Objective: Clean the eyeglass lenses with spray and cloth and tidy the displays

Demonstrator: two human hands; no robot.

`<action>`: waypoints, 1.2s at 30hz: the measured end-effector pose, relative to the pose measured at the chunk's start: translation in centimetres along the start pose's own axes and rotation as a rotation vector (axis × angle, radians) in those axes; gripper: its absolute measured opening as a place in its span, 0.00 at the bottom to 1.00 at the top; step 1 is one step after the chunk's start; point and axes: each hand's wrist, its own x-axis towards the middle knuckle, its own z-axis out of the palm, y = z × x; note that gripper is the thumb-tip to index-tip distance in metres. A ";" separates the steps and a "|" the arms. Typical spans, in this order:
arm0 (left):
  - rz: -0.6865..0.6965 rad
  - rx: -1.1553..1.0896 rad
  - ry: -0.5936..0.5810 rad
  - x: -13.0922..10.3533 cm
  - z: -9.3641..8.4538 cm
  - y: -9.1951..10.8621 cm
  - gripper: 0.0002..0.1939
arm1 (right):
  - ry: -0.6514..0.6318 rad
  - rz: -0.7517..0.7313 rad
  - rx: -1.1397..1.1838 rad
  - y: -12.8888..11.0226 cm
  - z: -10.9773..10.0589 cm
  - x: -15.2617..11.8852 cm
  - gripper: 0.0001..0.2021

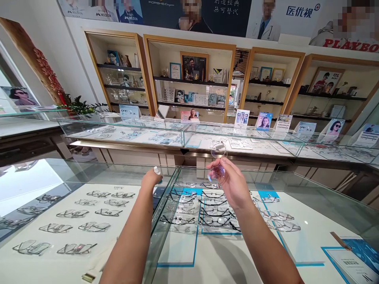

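Observation:
My left hand point(151, 178) is closed around a small bottle point(157, 171) with a white top, most of it hidden by the fingers. It is over the glass counter, near the seam between two cases. To its right, my right hand point(232, 182) pinches a pair of round, thin-rimmed eyeglasses point(219, 150) near the bridge. The eyeglasses are held upright on end, one lens above the fingers and the other below, with a purple-blue sheen on the lower lens. Below both hands, rows of dark-framed eyeglasses point(214, 221) lie inside the case.
Glass display counters point(177, 173) run under and in front of me. More eyeglasses point(72, 213) lie in the left case. Across the aisle, a second counter point(183, 132) carries several standing cards point(264, 121). Wooden shelves point(189, 39) line the wall.

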 end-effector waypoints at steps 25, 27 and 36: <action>0.695 -0.674 0.531 -21.4 -14.4 7.3 0.24 | -0.019 -0.011 0.057 -0.8 -0.4 -0.4 0.11; 0.753 -0.628 0.462 -25.2 -15.6 6.7 0.17 | -0.018 -0.008 0.060 -1.0 -0.4 -0.5 0.10; 0.290 0.166 -0.158 -24.6 -9.4 -4.9 0.08 | -0.044 0.006 -0.003 -1.9 -0.1 -1.5 0.09</action>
